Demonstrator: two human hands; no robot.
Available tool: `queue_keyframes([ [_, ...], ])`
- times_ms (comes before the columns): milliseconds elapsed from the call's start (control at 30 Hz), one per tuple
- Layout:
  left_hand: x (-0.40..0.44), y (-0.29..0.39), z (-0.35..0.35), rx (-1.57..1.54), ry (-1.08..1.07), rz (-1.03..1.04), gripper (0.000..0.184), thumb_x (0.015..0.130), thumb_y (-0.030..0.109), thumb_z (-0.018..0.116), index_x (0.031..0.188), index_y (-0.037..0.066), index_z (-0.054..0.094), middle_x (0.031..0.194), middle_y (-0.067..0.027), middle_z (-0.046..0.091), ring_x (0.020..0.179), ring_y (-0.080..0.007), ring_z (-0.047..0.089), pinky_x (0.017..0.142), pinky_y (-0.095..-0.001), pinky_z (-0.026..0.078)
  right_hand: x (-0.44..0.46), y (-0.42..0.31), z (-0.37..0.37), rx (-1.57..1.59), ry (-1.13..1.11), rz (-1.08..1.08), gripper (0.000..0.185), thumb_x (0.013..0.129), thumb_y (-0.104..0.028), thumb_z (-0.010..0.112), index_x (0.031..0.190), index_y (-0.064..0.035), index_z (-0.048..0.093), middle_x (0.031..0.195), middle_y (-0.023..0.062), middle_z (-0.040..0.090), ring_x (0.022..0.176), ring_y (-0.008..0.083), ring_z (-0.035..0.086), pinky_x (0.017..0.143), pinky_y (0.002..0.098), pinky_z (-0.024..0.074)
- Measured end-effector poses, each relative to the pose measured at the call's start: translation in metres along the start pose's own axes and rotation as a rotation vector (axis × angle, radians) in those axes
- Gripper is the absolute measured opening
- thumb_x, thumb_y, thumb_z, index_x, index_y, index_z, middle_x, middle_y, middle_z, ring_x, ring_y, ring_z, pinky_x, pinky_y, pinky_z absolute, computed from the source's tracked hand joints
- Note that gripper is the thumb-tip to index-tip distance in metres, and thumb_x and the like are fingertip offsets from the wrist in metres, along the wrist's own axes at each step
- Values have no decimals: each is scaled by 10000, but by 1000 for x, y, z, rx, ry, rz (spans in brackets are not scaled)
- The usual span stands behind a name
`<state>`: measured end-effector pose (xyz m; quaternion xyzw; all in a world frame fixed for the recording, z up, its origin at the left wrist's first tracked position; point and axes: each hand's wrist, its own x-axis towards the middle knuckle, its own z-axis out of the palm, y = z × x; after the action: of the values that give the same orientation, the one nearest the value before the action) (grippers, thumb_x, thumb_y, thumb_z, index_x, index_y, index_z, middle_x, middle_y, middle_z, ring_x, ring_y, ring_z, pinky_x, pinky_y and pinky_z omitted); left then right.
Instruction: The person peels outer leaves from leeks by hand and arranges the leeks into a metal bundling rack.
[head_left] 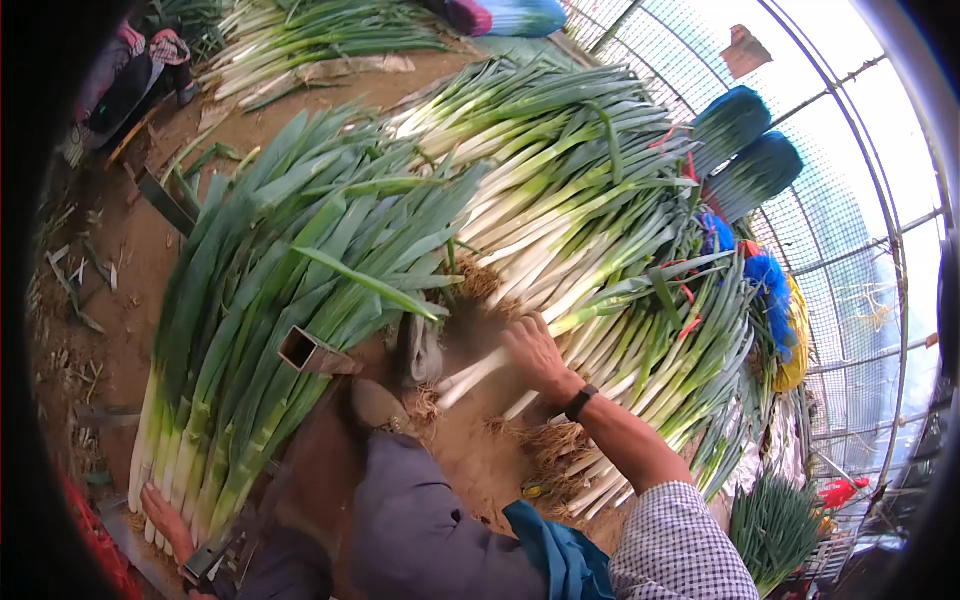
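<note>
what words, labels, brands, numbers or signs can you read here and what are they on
None: no text can be read anywhere in this picture.
Green onions: no readable tag or label.
Black wristband on the right arm: too small to make out any marking.
Red object at the lower right: too small and blurred to tell whether it has print.

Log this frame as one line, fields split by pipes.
left hand: at white bases of green-onion stack | right hand: gripping onion stalk | onion pile: roots toward wearer
</note>
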<state>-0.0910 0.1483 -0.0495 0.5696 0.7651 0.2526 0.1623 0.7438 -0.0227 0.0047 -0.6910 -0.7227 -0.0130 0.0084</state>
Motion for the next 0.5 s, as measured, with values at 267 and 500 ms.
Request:
queue_keyframes([
  [267,4,-75,50,57,65,235,404,1050,244,510,1339,-30,583,1415,-210,554,1380,-335,443,1207,-439,274,22,103,-117,168,475,216,514,765,71,568,1272,4,516,1199,239,550,1142,422,540,1009,468,444],
  [500,-44,97,4,150,261,300,219,960,273,639,1039,76,693,1100,-124,649,1097,-338,559,986,-493,405,169,142,-295,75,511,314,745,801,-18,584,1494,103,339,1154,307,609,1070,454,612,924,468,491],
])
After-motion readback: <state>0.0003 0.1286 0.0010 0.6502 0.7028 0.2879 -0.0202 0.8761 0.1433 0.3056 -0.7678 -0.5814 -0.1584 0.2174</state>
